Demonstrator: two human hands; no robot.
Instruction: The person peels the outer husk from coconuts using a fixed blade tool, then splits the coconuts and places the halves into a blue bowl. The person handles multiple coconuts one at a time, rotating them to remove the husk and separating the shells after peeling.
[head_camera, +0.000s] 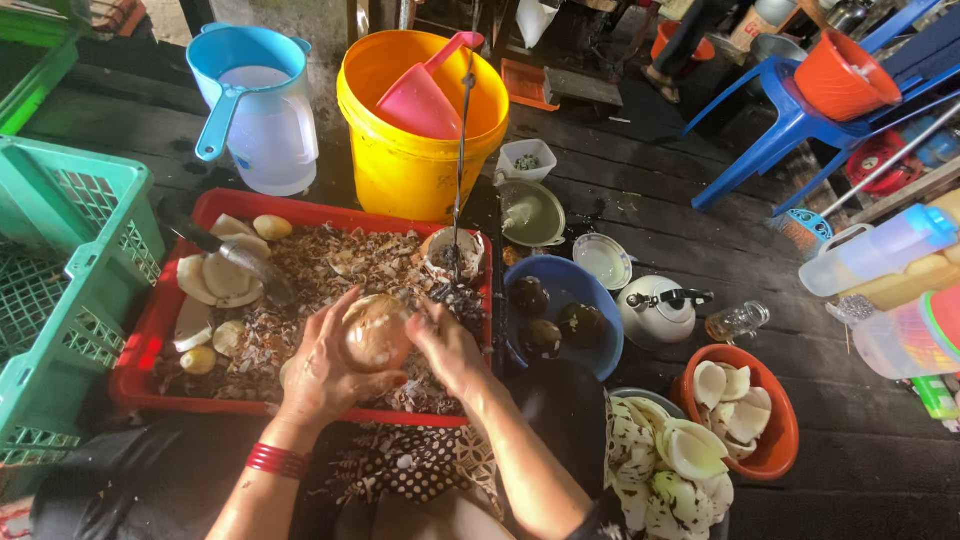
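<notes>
Left hand (325, 375) – cupping peeled coconut (375, 332) | right hand (447, 345) – seemingly gripping its right side | over red tray (150, 330)

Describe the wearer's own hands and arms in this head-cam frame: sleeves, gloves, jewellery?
Both hands are bare, no gloves. The left hand has a stack of thin red bangles around the wrist; the forearm below them is uncovered, with no sleeve in view. The right hand shows no ring, watch or bangle that I can make out, and its forearm is also sleeveless down to the frame edge.
</notes>
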